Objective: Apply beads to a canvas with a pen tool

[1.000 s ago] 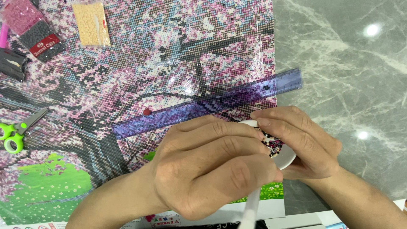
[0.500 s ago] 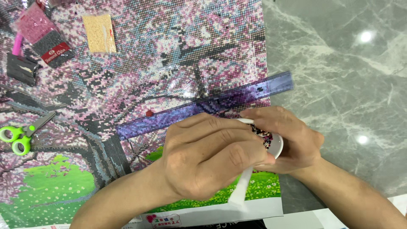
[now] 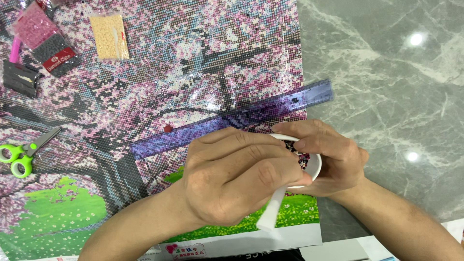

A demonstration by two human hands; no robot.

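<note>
Both hands meet over the lower right of a diamond-painting canvas (image 3: 159, 63) that shows a pink blossoming tree on green grass. My right hand (image 3: 331, 157) cups a small white tray (image 3: 313, 166) holding dark and pink beads (image 3: 302, 157). My left hand (image 3: 237, 176) lies over the tray's left side, fingers curled round a white pen-like tool (image 3: 270, 215) whose end sticks out below the hand. The tool's tip is hidden under my fingers. A translucent purple ruler (image 3: 251, 116) lies slanted across the canvas just above both hands.
Green-handled scissors (image 3: 21, 152) lie at the canvas's left edge. Bead bags sit at the top left: pink (image 3: 31, 26), dark grey (image 3: 58, 53) and cream (image 3: 110, 36). A small red bead (image 3: 167, 129) rests by the ruler. Grey marble tabletop (image 3: 386, 72) extends to the right.
The view has shifted, so the canvas and hands sit slightly differently in frame. Both hands stay together at the tray; the white tool's lower end shows more clearly.
</note>
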